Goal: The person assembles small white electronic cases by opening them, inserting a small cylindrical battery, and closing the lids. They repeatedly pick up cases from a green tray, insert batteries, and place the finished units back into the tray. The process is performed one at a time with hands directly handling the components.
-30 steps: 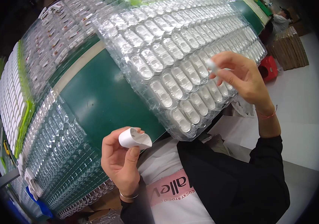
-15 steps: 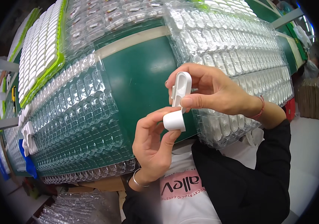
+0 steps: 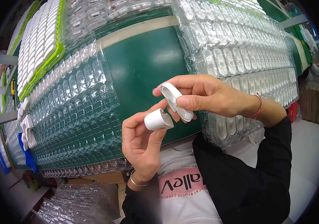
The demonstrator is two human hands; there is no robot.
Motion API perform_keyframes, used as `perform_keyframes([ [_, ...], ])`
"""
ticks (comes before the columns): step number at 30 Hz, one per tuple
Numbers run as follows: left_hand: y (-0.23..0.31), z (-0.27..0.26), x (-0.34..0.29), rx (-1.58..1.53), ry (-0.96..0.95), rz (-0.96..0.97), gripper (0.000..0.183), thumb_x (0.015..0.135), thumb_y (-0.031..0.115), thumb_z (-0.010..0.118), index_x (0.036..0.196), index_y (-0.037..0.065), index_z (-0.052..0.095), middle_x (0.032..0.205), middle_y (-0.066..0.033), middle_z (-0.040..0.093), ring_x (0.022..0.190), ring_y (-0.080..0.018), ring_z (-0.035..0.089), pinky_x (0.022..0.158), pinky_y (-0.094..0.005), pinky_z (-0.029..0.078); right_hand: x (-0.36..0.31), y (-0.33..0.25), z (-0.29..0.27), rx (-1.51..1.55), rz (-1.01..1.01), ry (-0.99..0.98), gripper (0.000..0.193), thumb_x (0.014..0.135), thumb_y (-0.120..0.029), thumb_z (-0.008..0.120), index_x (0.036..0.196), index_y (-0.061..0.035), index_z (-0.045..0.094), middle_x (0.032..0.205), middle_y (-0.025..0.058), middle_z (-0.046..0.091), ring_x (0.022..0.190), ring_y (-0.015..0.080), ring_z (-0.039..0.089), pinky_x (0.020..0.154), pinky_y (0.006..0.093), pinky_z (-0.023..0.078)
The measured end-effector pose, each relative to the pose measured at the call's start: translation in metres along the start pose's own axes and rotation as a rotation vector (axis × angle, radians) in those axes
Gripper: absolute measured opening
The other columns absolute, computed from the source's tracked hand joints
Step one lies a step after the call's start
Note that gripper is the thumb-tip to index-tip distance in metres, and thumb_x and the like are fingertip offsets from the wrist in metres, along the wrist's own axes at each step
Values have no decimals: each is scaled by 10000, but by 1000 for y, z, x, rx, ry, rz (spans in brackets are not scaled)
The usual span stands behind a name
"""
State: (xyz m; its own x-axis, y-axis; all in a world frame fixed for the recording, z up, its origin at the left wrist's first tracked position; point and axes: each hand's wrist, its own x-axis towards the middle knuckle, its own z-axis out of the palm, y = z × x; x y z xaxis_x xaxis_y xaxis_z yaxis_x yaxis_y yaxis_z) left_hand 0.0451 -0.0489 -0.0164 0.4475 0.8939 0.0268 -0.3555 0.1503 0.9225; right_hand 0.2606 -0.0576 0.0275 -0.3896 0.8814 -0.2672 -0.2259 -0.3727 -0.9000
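Observation:
My left hand (image 3: pixel 142 143) holds a small white cap-like plastic piece (image 3: pixel 157 120) between thumb and fingers, its open end facing right. My right hand (image 3: pixel 211 98) pinches a white oval plastic shell (image 3: pixel 175 100) just above and to the right of that piece, the two nearly touching. Both hands hover over the near edge of a green table (image 3: pixel 144 67), between two spreads of clear blister trays.
Empty clear blister trays (image 3: pixel 77 112) lie left of my hands; trays filled with white parts (image 3: pixel 249 48) stretch to the right. A green-rimmed tray of white parts (image 3: pixel 40 41) sits at far left. More clear trays (image 3: pixel 73 201) are stacked below the table edge.
Over the last second my right hand came from the right trays with the white shell to meet the left hand. Since half a second ago the hands stayed together; the view shifted slightly.

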Motion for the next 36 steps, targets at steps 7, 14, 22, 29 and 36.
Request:
perform_keyframes([
  [7,0,6,0,28,60,-22,404,939,106,651,1245,-33,427,1266,-290,588,1146,-222,604,972,-347,487,-2,3,-3,-14,-21,4,448,1015,-303,550,1340,2,502,1145,68,664,815,76,552,675,239,455],
  [14,-2,3,-1,46,53,-16,416,945,98,643,1266,-39,416,1271,-280,586,1136,-225,606,966,-344,488,0,6,-1,-4,-30,21,435,1008,-284,567,1328,7,515,1162,80,662,813,78,549,669,239,458],
  [22,-1,-4,-2,-36,63,-121,420,986,125,576,1334,-58,426,1222,-149,590,1112,-194,604,936,-335,502,1,10,5,-60,-88,101,414,1009,-280,565,1303,9,526,957,41,626,782,86,548,663,251,469],
  [29,-2,-3,6,-168,11,-262,431,988,135,577,1346,-57,434,1240,-124,580,1137,-184,589,968,-340,482,0,14,8,-150,-74,118,362,1002,-208,571,1296,1,531,998,46,604,820,86,548,689,247,480],
  [36,-9,2,9,-210,23,-236,446,973,137,609,1340,-47,432,1253,-128,575,1164,-186,571,990,-344,466,1,17,11,-250,-131,198,335,979,-182,596,1261,-7,549,948,47,599,820,99,549,669,263,488],
])
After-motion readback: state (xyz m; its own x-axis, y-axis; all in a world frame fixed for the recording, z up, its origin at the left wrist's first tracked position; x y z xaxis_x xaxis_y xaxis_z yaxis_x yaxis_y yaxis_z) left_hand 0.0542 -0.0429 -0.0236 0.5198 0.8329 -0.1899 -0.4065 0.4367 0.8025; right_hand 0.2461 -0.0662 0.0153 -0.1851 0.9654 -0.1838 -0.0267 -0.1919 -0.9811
